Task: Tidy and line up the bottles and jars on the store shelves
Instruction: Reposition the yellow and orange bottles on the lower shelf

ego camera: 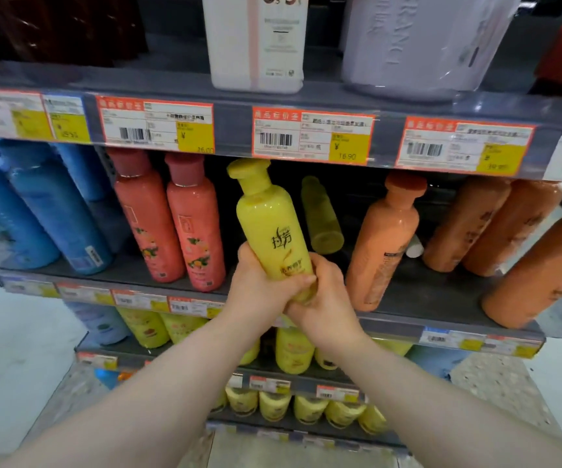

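Single head-worn wide-angle view, forward and downward, close before the shelf [418, 292].

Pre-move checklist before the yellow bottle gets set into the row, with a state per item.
1. Grip: left hand and right hand both wrap the lower end of the yellow bottle: ok.
2. Label faces out: its front print faces the camera: ok.
3. Slot: there is open space on the shelf between the pink bottle and the orange bottle: ok.
4. Matching stock: a second yellow bottle stands behind the slot: ok.
5. Base down on the shelf: the hands hide it: cannot tell.
6. Strays: a small white thing sits beside the orange bottle: not ok.
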A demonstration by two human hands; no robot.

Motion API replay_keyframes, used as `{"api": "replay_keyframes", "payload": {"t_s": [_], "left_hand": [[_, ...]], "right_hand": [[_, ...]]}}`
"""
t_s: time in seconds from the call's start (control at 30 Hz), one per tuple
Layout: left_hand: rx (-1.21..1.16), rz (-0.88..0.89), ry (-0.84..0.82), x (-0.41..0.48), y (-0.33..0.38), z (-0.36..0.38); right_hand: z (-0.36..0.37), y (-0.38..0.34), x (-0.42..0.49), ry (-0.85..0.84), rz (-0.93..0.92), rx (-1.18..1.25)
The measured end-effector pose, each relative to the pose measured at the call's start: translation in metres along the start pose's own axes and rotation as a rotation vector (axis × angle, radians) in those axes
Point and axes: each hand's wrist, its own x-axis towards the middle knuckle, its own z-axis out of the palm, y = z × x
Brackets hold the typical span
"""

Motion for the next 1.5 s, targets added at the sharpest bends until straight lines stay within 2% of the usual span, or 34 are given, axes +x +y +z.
{"api": "replay_keyframes", "payload": {"t_s": [0.13, 0.47, 0.7, 0.87, 0.93, 1.1, 1.2, 1.3, 1.5], "left_hand": [[0.063, 0.047, 0.002, 0.028, -0.004, 0.016], [0.229, 0.159, -0.080, 0.062, -0.024, 0.035], [0.267, 0.187, -0.099, 0.061, -0.035, 0.035], [0.273, 0.151, -0.102, 0.060, -0.037, 0.035], [0.267, 0.117, -0.097, 0.060, -0.036, 0.035], [0.245, 0.074, -0.072, 0.059, -0.033, 0.037], [0.226, 0.069, -0.056, 0.059, -0.035, 0.037], [0.241, 0.071, -0.044, 0.059, -0.037, 0.038], [0.237, 0.049, -0.040, 0.061, -0.037, 0.038]], "right_hand": [[-0.002, 0.017, 0.026, 0.052, 0.009, -0.024], [0.007, 0.052, 0.049, 0.109, 0.077, 0.112], [0.000, 0.048, 0.042, 0.067, 0.068, 0.017], [-0.022, 0.050, 0.003, 0.060, 0.016, -0.052], [-0.035, 0.054, -0.019, 0.095, -0.031, -0.097], [-0.075, 0.062, -0.015, 0.377, 0.027, -0.142], [-0.085, 0.064, 0.012, 0.246, 0.181, -0.113], [-0.086, 0.067, 0.025, 0.137, 0.190, -0.073], [-0.116, 0.084, 0.012, 0.242, 0.175, -0.104]]}}
